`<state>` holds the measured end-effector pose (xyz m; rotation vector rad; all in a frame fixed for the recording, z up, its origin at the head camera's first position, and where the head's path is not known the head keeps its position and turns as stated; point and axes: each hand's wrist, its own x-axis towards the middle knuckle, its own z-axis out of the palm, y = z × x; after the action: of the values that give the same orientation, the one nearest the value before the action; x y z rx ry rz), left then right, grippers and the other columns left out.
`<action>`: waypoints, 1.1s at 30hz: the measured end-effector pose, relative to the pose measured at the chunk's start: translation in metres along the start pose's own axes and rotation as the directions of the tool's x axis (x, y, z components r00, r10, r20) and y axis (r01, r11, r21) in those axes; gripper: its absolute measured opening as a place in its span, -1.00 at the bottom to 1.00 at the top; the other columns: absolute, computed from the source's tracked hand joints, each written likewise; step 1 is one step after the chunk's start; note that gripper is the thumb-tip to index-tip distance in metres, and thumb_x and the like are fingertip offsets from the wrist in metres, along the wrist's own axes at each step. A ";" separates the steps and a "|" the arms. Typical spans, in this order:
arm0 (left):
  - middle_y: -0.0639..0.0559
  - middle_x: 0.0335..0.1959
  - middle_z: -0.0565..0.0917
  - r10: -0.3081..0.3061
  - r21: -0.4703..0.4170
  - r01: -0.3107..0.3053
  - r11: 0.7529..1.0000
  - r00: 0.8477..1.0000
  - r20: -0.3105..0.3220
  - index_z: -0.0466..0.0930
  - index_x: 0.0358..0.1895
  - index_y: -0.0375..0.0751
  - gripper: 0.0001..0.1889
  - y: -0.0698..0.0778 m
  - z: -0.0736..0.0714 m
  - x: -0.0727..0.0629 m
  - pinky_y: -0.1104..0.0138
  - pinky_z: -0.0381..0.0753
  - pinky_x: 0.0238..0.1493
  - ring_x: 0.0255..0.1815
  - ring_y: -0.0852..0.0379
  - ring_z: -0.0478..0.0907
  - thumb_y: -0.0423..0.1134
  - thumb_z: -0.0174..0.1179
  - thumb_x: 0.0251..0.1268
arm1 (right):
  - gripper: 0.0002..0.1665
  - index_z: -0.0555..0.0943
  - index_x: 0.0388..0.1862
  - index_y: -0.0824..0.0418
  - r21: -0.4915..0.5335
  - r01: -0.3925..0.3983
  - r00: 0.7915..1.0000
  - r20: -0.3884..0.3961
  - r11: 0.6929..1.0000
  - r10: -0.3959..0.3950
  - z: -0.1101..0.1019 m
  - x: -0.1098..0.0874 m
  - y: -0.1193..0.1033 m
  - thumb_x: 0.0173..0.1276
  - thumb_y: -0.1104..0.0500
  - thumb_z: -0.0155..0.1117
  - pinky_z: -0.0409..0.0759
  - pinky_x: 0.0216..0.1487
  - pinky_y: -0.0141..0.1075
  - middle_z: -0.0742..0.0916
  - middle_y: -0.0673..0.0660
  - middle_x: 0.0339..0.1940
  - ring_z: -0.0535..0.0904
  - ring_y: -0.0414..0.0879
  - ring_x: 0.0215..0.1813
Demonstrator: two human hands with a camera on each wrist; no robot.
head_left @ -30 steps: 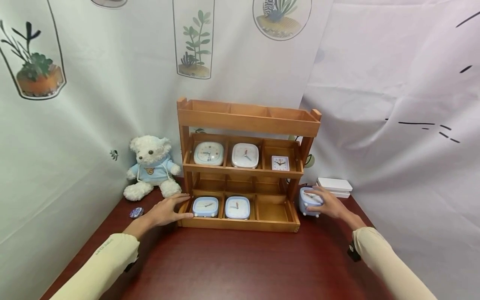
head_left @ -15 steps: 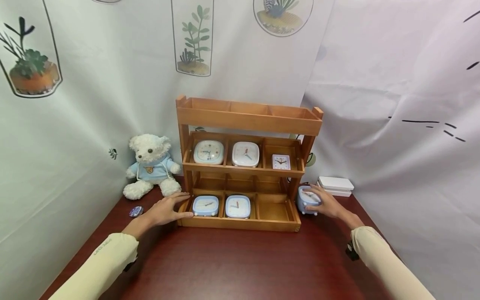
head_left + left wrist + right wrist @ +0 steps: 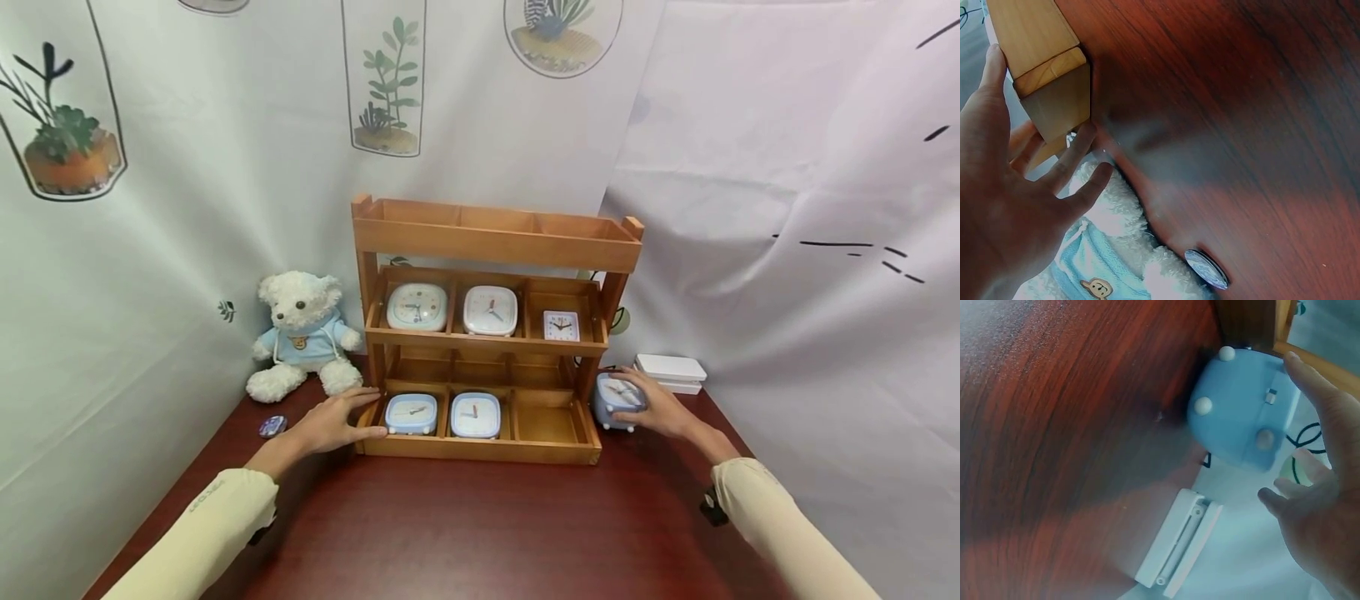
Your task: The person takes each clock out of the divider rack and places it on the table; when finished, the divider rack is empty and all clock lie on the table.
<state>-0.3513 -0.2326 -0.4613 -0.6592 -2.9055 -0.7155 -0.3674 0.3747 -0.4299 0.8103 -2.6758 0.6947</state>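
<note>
My left hand [image 3: 330,422] holds the left end of a tiered wooden rack [image 3: 480,448]. In the left wrist view the thumb lies along one side of the tray end and fingers reach behind it; the outer fingers [image 3: 1088,187] spread free. At the rack's right end my right hand [image 3: 656,407] grips a small blue alarm clock [image 3: 618,402] with white feet, partly covering its face. The right wrist view shows the clock [image 3: 1241,406] from its footed side, close against the rack; whether its feet touch the table cannot be told.
Two blue clocks [image 3: 411,414] stand in the lower tray, whose right compartment shows bare wood. Three clocks [image 3: 491,311] fill the middle tier. A teddy bear [image 3: 303,333] sits left, near a small round patterned piece [image 3: 273,426]. White boxes [image 3: 670,369] lie at the right rear.
My right hand and the blue alarm clock have shifted slightly left, closer to the rack's right end. The left hand stays at the rack's left end.
</note>
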 end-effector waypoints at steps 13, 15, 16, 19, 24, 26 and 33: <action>-0.29 0.51 0.39 -0.006 0.006 0.006 1.000 1.000 0.001 0.47 0.48 -0.27 -0.07 0.002 -0.002 -0.002 -0.33 0.37 0.31 0.52 -0.43 0.26 0.36 0.36 0.23 | -0.20 0.56 0.37 0.36 -0.011 0.138 0.989 -0.051 0.990 -0.138 0.004 0.000 -0.024 0.18 0.18 0.65 0.53 0.15 0.24 0.58 0.46 0.37 0.53 0.39 0.32; -0.28 0.52 0.39 -0.013 0.004 0.013 1.000 1.000 0.006 0.47 0.48 -0.26 -0.07 0.002 -0.003 -0.003 -0.33 0.36 0.32 0.53 -0.42 0.25 0.37 0.36 0.24 | -0.20 0.56 0.37 0.35 -0.004 0.145 0.988 -0.046 0.989 -0.145 0.006 0.000 -0.029 0.18 0.17 0.65 0.52 0.18 0.22 0.59 0.43 0.36 0.54 0.35 0.33; -0.29 0.52 0.39 -0.009 0.008 0.009 1.000 1.000 0.008 0.46 0.48 -0.27 -0.07 0.002 -0.003 -0.003 -0.34 0.37 0.31 0.52 -0.43 0.25 0.37 0.35 0.24 | -0.20 0.56 0.37 0.35 0.000 0.145 0.989 -0.041 0.989 -0.144 0.007 0.000 -0.032 0.19 0.16 0.65 0.51 0.21 0.21 0.59 0.42 0.37 0.54 0.33 0.34; -0.29 0.52 0.38 -0.015 0.006 0.015 1.000 1.000 0.009 0.46 0.48 -0.26 -0.07 0.003 -0.003 -0.003 -0.33 0.37 0.32 0.53 -0.43 0.25 0.36 0.35 0.24 | -0.21 0.58 0.39 0.30 0.014 0.140 0.990 -0.026 0.990 -0.140 0.010 0.001 -0.040 0.21 0.14 0.64 0.46 0.28 0.21 0.60 0.37 0.38 0.51 0.30 0.39; -0.29 0.52 0.38 -0.010 0.000 0.010 1.000 1.000 0.004 0.47 0.48 -0.27 -0.07 0.003 -0.004 -0.002 -0.32 0.37 0.32 0.53 -0.42 0.25 0.36 0.36 0.24 | -0.23 0.57 0.41 0.23 0.040 0.148 0.989 0.004 0.988 -0.148 0.015 0.005 -0.055 0.25 0.09 0.62 0.43 0.32 0.21 0.61 0.30 0.39 0.49 0.26 0.42; -0.30 0.52 0.38 -0.006 0.000 0.006 1.000 1.000 0.005 0.46 0.48 -0.27 -0.07 0.003 -0.004 -0.002 -0.33 0.37 0.31 0.52 -0.43 0.24 0.35 0.36 0.24 | -0.23 0.57 0.42 0.22 0.052 0.162 0.987 0.014 0.985 -0.163 0.017 0.007 -0.060 0.26 0.08 0.61 0.42 0.33 0.22 0.61 0.30 0.39 0.49 0.26 0.42; -0.31 0.53 0.36 -0.015 -0.012 0.015 1.000 1.000 0.016 0.45 0.49 -0.27 -0.08 0.005 -0.002 0.000 -0.35 0.36 0.31 0.53 -0.45 0.22 0.34 0.36 0.25 | -0.21 0.57 0.43 0.21 0.069 0.195 0.980 0.035 0.978 -0.198 0.026 0.016 -0.082 0.25 0.04 0.61 0.49 0.31 0.19 0.63 0.24 0.39 0.52 0.19 0.42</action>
<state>-0.3490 -0.2291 -0.4575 -0.6478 -2.9256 -0.7333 -0.3362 0.2944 -0.4155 1.1001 -2.5740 0.7259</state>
